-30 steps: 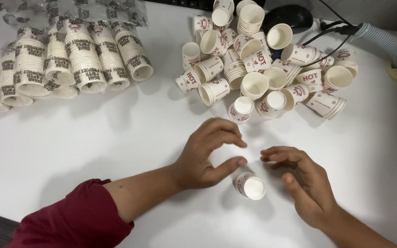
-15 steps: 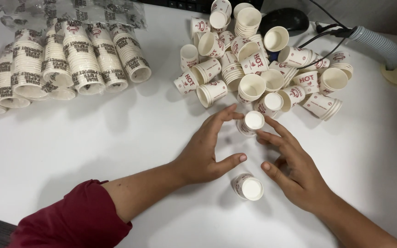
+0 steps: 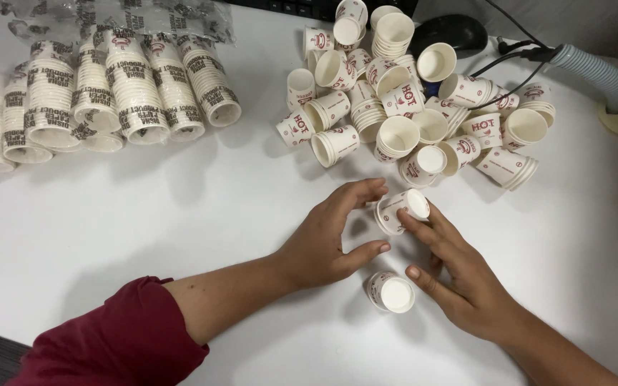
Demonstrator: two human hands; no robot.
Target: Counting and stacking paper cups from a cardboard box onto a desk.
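Observation:
A small white paper cup point(image 3: 400, 207) with red print lies tilted on its side just below the loose pile. The index and middle fingertips of my right hand point(image 3: 466, 282) press on its base end. My left hand point(image 3: 329, 239) is spread beside it, its fingertips at the cup's rim side and its thumb apart; whether they touch the cup I cannot tell. A second paper cup point(image 3: 390, 292) lies on the white table point(image 3: 180, 214) between my two thumbs, touched by neither hand.
A pile of loose paper cups point(image 3: 409, 100) fills the far middle. Several sleeved stacks of cups point(image 3: 109, 93) lie at the far left. A black mouse point(image 3: 448, 32), cables and a grey ribbed hose point(image 3: 588, 68) sit at the far right.
Both hands reached from the near cup up to the pile, took one cup between the fingertips, and have now drawn it a little back toward me.

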